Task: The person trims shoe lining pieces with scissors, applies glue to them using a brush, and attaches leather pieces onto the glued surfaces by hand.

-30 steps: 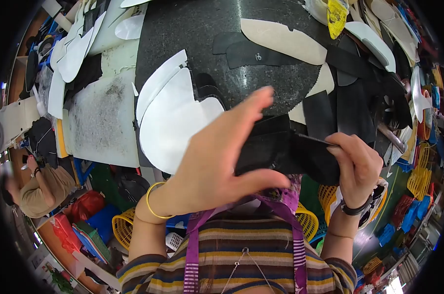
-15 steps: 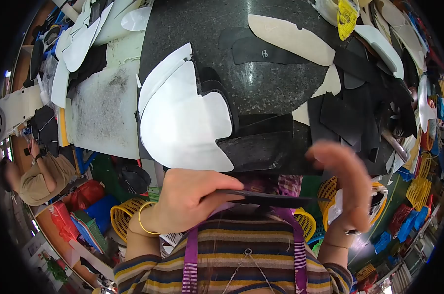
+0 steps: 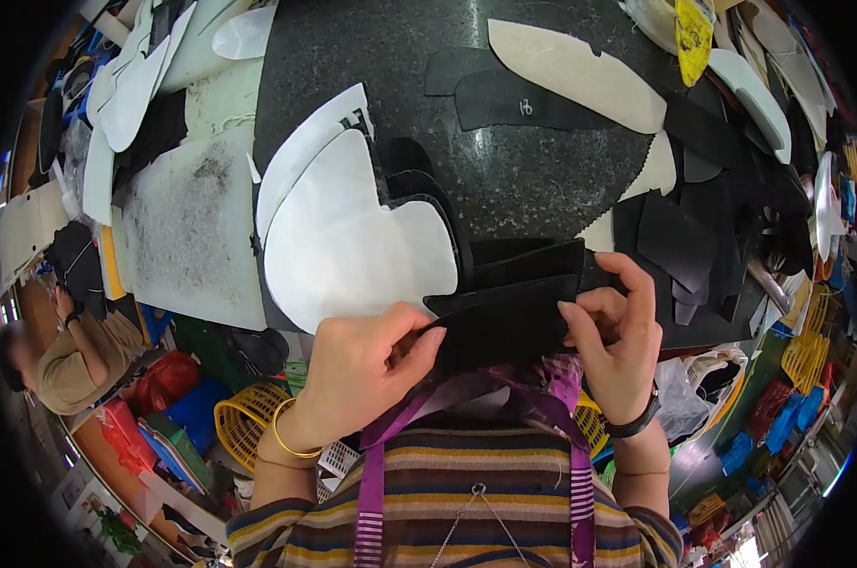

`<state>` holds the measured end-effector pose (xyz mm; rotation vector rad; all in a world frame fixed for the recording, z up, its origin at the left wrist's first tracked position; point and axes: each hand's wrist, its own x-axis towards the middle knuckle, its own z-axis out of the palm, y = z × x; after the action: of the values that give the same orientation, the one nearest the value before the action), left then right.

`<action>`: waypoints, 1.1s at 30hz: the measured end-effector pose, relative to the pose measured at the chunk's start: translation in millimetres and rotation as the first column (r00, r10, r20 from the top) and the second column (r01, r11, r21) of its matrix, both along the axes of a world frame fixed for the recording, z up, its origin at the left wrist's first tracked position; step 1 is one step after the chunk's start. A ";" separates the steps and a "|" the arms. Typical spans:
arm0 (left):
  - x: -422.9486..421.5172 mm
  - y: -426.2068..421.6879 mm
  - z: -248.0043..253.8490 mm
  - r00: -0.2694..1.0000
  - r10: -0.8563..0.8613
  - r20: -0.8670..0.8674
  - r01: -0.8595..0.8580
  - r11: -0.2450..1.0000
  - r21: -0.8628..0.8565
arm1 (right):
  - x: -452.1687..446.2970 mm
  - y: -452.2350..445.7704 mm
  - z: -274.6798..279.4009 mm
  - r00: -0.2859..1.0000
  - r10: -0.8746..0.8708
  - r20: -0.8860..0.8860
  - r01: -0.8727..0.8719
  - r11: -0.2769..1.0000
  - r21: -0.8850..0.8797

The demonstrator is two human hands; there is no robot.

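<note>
A flat black piece of sheet material (image 3: 504,327) is held at the table's near edge, close to my body. My left hand (image 3: 367,364) pinches its left end between thumb and fingers. At the right end, my right hand (image 3: 622,346) has its thumb against the piece and its fingers curled around the edge. Just behind it lie more dark pieces (image 3: 532,267). Left of these, large white curved cut pieces (image 3: 353,237) rest in a stack, with black curved pieces (image 3: 414,166) showing along their right side.
On the dark tabletop (image 3: 371,47) lie a beige piece (image 3: 580,76), a black piece marked in white (image 3: 504,102) and a black pile (image 3: 693,246). A pale board (image 3: 192,237) adjoins the left. Yellow baskets (image 3: 248,421) stand below. Another person (image 3: 92,350) sits far left.
My right hand has come in from the right to the black piece's right end. The piece, seen edge-on before, now shows its broad face. My left hand keeps its pinch.
</note>
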<state>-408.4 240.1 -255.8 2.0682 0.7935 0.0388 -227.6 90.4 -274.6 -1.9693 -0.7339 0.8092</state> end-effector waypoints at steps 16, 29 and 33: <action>0.6 3.9 -5.6 0.999 0.038 0.028 -0.038 0.999 0.007 | -2.8 18.0 8.9 0.935 0.211 0.286 -0.168 0.972 -0.167; 13.3 -5.7 4.8 0.974 -0.027 -0.227 0.111 0.923 0.367 | 11.8 24.1 27.6 0.608 0.529 0.592 -0.556 0.816 -0.158; 10.4 -4.5 5.4 0.979 0.058 -0.195 0.018 0.931 0.366 | 49.3 10.8 40.8 0.765 0.137 0.629 -0.120 0.990 -0.070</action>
<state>-398.0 235.6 -250.4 2.4456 0.9930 -0.0151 -178.3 101.2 -233.8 -2.2489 -1.2660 0.1965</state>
